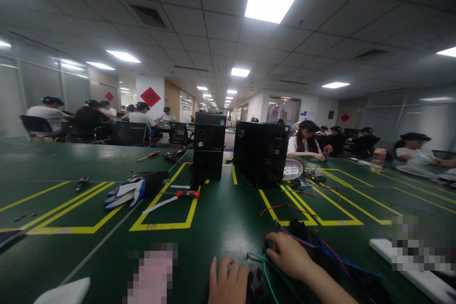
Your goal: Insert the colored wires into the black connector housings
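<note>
Green bench (221, 213): right hand (289, 256) closed on wire bundle (331, 255), left hand (228, 281) open just beside

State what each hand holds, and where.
Right hand closes over the wires at their left end, grip unclear; left hand rests flat beside a black part.

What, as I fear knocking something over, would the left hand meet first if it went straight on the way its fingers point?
Past bare green mat, the left hand would likely reach the black computer tower first; depth is unclear.
</note>
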A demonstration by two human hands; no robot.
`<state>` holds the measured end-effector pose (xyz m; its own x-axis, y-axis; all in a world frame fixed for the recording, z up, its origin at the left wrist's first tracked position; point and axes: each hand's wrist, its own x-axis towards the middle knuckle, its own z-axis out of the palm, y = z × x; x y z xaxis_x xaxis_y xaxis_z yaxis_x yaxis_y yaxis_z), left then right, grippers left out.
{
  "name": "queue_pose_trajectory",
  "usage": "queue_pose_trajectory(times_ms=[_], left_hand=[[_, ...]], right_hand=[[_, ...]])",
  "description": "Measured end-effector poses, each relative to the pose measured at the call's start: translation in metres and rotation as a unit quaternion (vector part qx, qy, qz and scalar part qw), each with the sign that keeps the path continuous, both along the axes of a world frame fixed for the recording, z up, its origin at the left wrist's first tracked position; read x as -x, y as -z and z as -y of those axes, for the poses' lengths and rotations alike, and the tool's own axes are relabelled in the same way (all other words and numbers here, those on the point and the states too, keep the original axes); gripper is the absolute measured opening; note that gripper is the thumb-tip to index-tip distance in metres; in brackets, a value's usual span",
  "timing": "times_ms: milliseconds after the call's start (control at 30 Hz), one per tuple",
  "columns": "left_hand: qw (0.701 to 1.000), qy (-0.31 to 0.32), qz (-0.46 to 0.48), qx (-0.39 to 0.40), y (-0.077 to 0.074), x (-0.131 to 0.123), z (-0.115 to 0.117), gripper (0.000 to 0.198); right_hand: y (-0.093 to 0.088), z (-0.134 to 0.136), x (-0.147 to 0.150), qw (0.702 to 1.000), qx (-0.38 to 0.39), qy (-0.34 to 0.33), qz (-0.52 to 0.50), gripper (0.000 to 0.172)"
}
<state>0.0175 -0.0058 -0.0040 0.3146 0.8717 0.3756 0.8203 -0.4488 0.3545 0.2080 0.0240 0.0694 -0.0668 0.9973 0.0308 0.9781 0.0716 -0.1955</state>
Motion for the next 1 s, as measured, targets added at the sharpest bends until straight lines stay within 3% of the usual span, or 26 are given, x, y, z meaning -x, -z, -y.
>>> queue_pose_trajectory(times_ms=[167,333,533,700,1000], left_hand=[[0.992,0.028,0.01,0.121,-0.031,-0.023,0.004,0.053],[0.985,0.038,0.019,0.168,-0.047,-0.05,0.007,0.057],[0.981,0.037,0.029,0.187,-0.046,-0.078,0.002,0.062],[0.984,0.031,0.041,0.173,-0.047,-0.094,0.004,0.062],[0.98,0.038,0.058,0.188,-0.045,-0.085,0.0,0.08]], right_hand=[[0.004,0.003,-0.005,1.0,-0.006,0.012,0.019,0.045],[0.002,0.004,-0.015,0.998,-0.019,0.046,0.034,0.043],[-0.017,0.014,-0.038,0.994,-0.087,0.07,0.001,0.037],[-0.03,0.027,-0.052,0.993,-0.099,0.061,-0.037,0.035],[-0.01,0.059,-0.065,0.994,-0.081,0.022,-0.071,0.034]])
